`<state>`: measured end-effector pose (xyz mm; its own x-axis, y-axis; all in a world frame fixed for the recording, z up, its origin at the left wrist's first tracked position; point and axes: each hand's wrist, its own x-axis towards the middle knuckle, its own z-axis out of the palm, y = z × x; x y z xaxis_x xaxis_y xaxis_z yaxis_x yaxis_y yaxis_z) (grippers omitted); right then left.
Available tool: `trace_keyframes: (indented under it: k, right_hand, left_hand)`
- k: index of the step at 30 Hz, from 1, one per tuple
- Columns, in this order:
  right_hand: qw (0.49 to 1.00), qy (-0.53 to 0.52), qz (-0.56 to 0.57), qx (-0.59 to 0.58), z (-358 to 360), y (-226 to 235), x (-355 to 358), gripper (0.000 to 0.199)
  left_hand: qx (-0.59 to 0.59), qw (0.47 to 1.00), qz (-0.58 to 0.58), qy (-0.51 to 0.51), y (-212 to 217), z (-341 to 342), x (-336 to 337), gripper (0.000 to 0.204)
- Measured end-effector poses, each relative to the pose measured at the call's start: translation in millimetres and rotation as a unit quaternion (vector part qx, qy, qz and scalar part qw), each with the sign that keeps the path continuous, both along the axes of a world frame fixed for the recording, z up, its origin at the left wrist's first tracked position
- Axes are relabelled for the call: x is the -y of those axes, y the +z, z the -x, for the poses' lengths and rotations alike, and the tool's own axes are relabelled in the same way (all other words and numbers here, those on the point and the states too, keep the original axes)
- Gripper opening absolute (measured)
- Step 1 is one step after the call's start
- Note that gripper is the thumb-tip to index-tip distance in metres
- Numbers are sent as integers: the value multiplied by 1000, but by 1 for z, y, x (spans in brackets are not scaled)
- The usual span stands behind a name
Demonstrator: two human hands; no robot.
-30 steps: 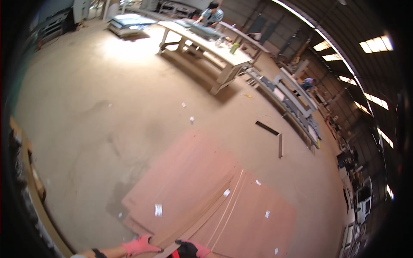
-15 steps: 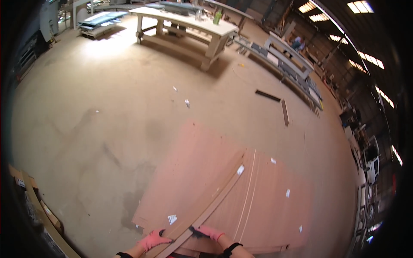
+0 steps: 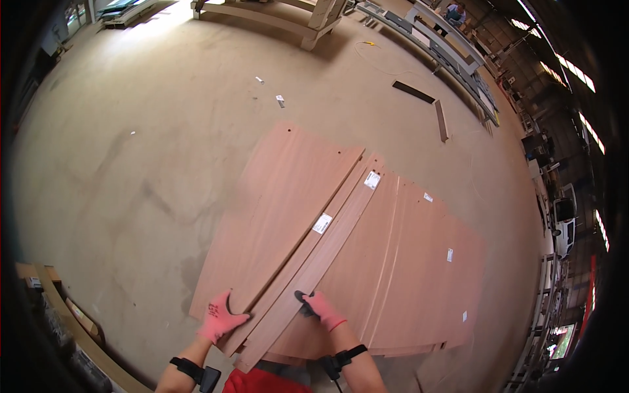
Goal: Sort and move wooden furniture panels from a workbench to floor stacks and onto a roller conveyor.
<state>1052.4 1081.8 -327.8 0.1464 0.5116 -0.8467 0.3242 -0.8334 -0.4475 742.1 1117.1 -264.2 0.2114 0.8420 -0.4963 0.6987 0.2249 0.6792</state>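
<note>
Two hands in pink work gloves low in the frame, forearms coming up from the bottom edge, a dark band on each wrist.

Left hand (image 3: 221,319) at lower left of centre: palm down and fingers spread on the near corner of a wide reddish-brown panel (image 3: 282,209), thumb hooked over its edge; grip open, pressing flat rather than closed around anything.

Right hand (image 3: 319,308) just right of it at lower centre: fingers curled around the near part of a long narrow strip (image 3: 327,245) of the same wood; grip closed on the strip's edge, with dark fingertips showing at the top.

Strip running diagonally from the bottom centre up toward the middle of the frame, lying over the seam between the wide panel on the left and a second large panel (image 3: 413,262) on the right, touching both. White label (image 3: 322,223) midway along the strip, another white label (image 3: 372,180) near its far end. A few smaller white tags on the right-hand panel.

All panels flat on a bare concrete floor (image 3: 144,150). Wooden frame pieces (image 3: 65,314) at the lower left edge. Two dark slats (image 3: 426,105) on the floor at upper right, well apart from the panels. Pale workbench (image 3: 308,16) along the top edge; long metal racks (image 3: 452,52) at upper right.
</note>
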Motion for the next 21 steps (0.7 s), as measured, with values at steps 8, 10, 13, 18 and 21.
trace_keyframes:
  k: [8, 10, 13, 18, 21]
  right_hand:
    - [993, 19, -30, 109, -71, 45, -8, 39]
    - [988, -34, -97, 114, -73, 47, -2, 38]
    - [973, 15, -107, 203, -53, 36, -5, 41]
    - [966, 91, -76, 228, -11, 33, -29, 43]
    - [959, 124, -64, 246, 1, 44, -40, 41]
  left_hand:
    - [-66, 991, -118, 17, -18, 23, -17, 96]
    - [-53, 986, -154, 21, -21, 13, -5, 98]
    - [-135, 983, -124, -25, -17, -7, 12, 98]
    - [-163, 981, -87, -57, -5, -36, 39, 100]
    - [-181, 977, -101, -51, -10, -44, 51, 105]
